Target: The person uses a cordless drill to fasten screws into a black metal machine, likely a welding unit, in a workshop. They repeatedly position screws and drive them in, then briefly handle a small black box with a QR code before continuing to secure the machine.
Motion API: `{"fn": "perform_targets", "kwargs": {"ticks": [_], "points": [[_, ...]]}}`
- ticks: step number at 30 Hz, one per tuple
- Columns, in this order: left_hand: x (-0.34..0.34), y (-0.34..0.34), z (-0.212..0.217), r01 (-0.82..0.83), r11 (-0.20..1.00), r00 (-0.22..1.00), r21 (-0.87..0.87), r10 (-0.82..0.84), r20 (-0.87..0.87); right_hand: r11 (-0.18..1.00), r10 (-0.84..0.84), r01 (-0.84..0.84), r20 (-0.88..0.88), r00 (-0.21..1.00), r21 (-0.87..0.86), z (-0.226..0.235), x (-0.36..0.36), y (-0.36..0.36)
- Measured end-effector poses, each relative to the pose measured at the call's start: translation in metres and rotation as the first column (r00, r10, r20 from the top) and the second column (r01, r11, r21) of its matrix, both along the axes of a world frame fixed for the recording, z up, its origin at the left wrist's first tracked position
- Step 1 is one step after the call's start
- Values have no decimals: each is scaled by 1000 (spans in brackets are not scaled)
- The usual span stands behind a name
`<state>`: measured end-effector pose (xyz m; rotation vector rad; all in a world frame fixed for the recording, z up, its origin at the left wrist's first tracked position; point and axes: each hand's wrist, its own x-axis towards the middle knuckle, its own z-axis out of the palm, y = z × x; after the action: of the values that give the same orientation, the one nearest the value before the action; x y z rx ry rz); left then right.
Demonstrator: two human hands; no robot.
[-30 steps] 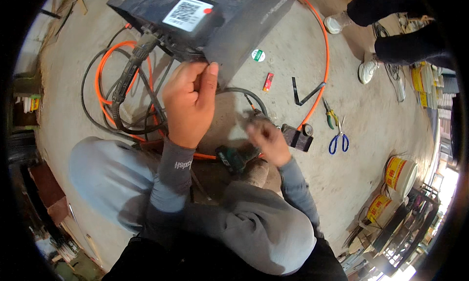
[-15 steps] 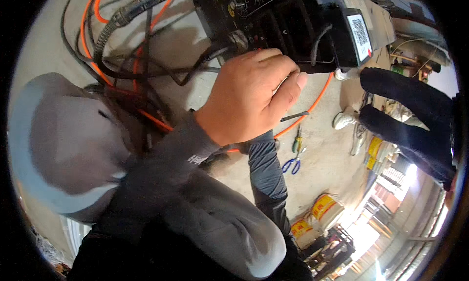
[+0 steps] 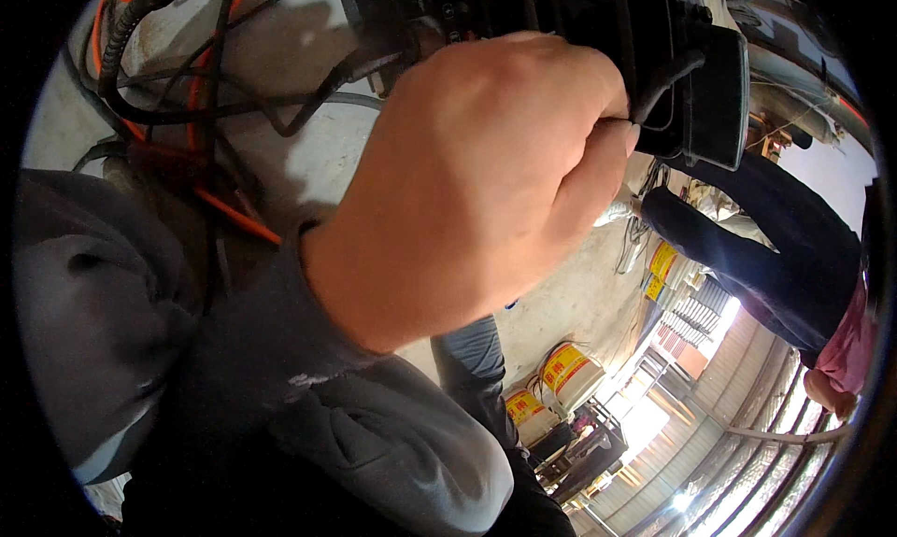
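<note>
My left hand [image 3: 476, 173] is closed, knuckles up, in front of a black machine [image 3: 514, 9] with a control panel. Its thumb presses against the curled fingers beside the lower end of a short black cable [image 3: 675, 77]. What the fingers pinch, if anything, is hidden behind the hand. My right forearm, in a dark sleeve [image 3: 472, 360], rises from below and passes under the left hand, so my right hand does not show. The machine's black side cover [image 3: 718, 98] juts out at the right.
Black and orange cables [image 3: 168, 107] tangle on the concrete floor at left. Grey-clothed knees [image 3: 411, 434] are below. At right stands another person in dark trousers [image 3: 794, 247]. Yellow, red and white buckets [image 3: 565, 374] sit by a cluttered rack [image 3: 589, 453].
My left hand looks larger and closer to the view. The view has shifted; the machine sits higher. The screwdriver and blue-handled pliers on the floor are now almost wholly covered.
</note>
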<state>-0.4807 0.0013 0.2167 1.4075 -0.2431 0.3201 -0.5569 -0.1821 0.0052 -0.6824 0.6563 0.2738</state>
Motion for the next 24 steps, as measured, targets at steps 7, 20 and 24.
{"fn": "perform_targets", "kwargs": {"ticks": [7, 20, 24], "points": [[-2, 11, 6, 248, 914, 938, -321, -310, -157, 1000, 3, -3, 13, 1000, -18, 10, -3, -3], [15, 31, 21, 448, 856, 813, -259, -510, -281, 997, -36, 36, 5, 999, 62, -2, -28, -5], [11, 22, 6, 450, 824, 809, -345, -539, -233, 997, -24, 24, 1, 1000, 74, -5, -27, -2]]}}
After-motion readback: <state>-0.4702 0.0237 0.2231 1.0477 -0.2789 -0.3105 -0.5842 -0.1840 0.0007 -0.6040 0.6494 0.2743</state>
